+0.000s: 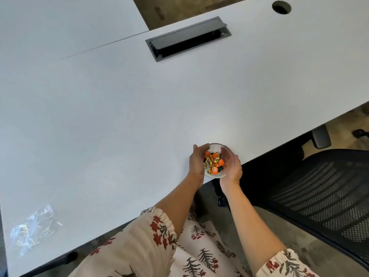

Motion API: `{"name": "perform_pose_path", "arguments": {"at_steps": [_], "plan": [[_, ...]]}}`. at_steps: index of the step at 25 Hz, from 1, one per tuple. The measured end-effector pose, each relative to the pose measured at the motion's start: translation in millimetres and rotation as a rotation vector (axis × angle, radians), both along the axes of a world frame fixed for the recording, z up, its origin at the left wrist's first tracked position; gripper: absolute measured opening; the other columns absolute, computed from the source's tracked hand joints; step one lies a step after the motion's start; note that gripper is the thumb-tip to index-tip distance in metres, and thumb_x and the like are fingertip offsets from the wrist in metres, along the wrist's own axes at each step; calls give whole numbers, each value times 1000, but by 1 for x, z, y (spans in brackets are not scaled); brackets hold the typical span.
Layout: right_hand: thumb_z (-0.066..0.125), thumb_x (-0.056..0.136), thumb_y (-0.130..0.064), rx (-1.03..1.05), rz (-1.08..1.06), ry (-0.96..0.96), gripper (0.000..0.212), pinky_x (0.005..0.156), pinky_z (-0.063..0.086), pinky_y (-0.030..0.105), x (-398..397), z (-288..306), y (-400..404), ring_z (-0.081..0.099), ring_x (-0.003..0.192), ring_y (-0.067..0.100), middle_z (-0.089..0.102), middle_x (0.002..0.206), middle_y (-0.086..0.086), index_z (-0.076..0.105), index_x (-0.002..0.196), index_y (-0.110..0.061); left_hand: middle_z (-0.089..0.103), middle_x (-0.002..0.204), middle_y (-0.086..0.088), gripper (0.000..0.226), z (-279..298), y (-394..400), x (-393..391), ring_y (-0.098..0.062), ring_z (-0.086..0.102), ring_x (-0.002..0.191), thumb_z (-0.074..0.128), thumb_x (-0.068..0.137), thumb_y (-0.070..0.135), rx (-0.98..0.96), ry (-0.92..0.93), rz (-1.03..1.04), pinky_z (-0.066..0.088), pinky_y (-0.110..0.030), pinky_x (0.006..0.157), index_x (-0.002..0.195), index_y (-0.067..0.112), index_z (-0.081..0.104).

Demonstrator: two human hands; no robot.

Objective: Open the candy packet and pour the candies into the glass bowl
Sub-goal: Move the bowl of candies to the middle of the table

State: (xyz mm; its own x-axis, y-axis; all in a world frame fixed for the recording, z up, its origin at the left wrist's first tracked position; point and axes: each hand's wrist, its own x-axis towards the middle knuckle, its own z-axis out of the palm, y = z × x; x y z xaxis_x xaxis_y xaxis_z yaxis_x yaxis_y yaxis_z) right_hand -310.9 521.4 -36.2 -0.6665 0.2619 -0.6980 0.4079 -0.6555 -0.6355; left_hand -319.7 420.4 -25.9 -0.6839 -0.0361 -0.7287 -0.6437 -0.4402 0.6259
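A small glass bowl (pixel 227 150) stands close to the near edge of the white table (pixel 119 120). It holds several wrapped candies (pixel 213 161) in orange, gold and dark green. My left hand (pixel 196 162) cups the bowl's left side and my right hand (pixel 232 168) cups its right side, fingers curled around the glass. The clear candy packet (pixel 36 226) lies flat and crumpled at the table's near left corner, far from both hands. It looks empty.
A grey cable box (pixel 188 38) with a raised lid sits in the table at the back. A round cable hole (pixel 281 7) is at the far right. A black mesh office chair (pixel 319 198) stands to the right, beside the table edge.
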Motion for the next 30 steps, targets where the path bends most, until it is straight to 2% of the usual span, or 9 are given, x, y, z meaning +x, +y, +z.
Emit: {"name": "perform_pose_path", "arguments": {"at_steps": [4,7,9,13,18,21,24,26,30], "plan": [[31,109,-28,19,12,47,46,112,46,42,-10,12,-14,60,130,29,70,128,12,68,126,-6,66,138,-11,57,10,-13,-8,-28,59,130,22,112,43,-8,35,24,46,-40,110,126,13,69],[31,109,-26,8,49,96,43,98,52,34,-26,26,-33,62,122,24,73,115,5,71,113,-11,68,136,-8,55,22,-33,-19,-27,60,127,23,111,45,-29,49,51,46,-40,109,120,18,70],[33,108,-25,16,89,117,42,95,52,33,-39,34,-50,63,120,22,74,116,5,71,116,-9,68,134,-7,55,32,-50,-27,-24,61,126,22,111,46,-44,70,86,47,-40,108,117,21,71],[37,106,-25,14,189,173,41,97,52,34,-62,51,-91,64,123,22,73,122,5,69,126,-7,71,125,1,56,55,-89,-43,-8,65,106,20,110,49,-48,112,190,49,-25,82,106,29,72],[33,108,-26,-50,320,221,46,114,46,44,-91,73,-161,59,133,25,68,136,11,66,133,-5,70,126,2,57,82,-155,-55,-5,63,106,18,109,53,-108,173,340,50,-26,81,106,32,71],[28,109,-26,-41,397,233,48,113,47,45,-105,85,-201,60,131,27,68,135,12,67,130,-7,70,128,-1,60,94,-193,-60,-16,65,112,17,109,53,-122,179,420,53,-32,87,112,27,72],[29,108,-26,-52,472,243,48,112,47,44,-115,93,-244,61,130,25,70,132,9,69,127,-8,68,135,-6,67,101,-233,-64,-26,63,124,16,109,54,-114,188,492,51,-42,104,128,17,68],[31,107,-26,-50,522,238,47,111,48,42,-119,95,-273,61,129,23,72,129,6,71,124,-11,67,137,-7,68,102,-260,-65,-27,61,128,16,109,54,-115,194,534,47,-47,112,133,15,66],[35,104,-22,-48,580,219,44,108,50,37,-125,92,-321,64,124,17,77,115,-2,75,116,-13,67,138,-4,67,96,-305,-65,-26,57,133,17,109,54,-104,187,622,41,-47,118,134,14,64]]}}
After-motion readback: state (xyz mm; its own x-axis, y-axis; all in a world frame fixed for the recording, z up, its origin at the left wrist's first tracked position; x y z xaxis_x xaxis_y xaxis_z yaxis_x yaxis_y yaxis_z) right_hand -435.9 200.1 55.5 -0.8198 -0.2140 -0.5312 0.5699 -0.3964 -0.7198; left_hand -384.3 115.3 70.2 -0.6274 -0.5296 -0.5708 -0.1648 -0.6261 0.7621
